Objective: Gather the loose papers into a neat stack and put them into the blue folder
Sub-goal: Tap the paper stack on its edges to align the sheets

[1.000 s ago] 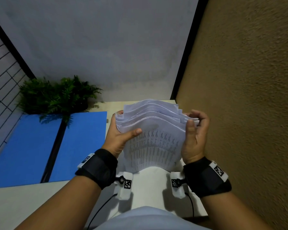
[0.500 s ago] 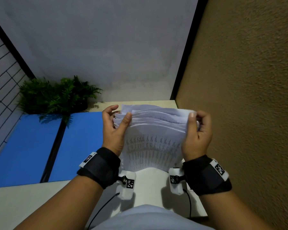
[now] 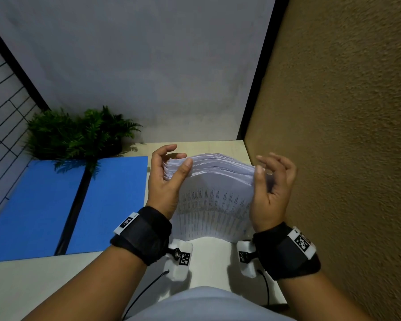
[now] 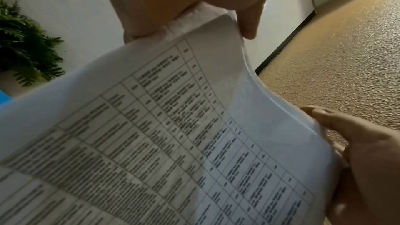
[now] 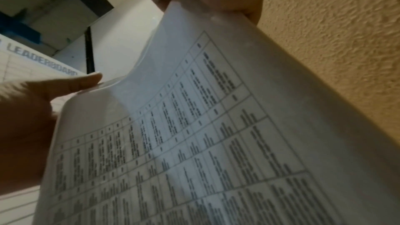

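A stack of white printed papers [image 3: 213,200] stands on its lower edge on the pale table [image 3: 208,262], bowed and slightly fanned at the top. My left hand [image 3: 177,158] grips the top left corner, thumb in front and fingers behind. My right hand [image 3: 264,168] holds the top right edge with the thumb on the front sheet and loosely curled fingers behind. The left wrist view shows the table-printed papers [image 4: 173,126] pinched by the left hand [image 4: 194,6]. The right wrist view shows the papers [image 5: 216,126] the same way. The blue folder [image 3: 107,205] lies open and flat to the left.
A green fern plant [image 3: 79,133] stands at the back left, its fronds over the folder's black spine [image 3: 74,205]. A rough brown wall [image 3: 333,135] runs close along the right of the table. A grey wall closes the back.
The fanned top edges have drawn closer together and the stack has sunk lower. My left thumb moved up to the top corner; my right fingers have loosened and spread behind the edge.
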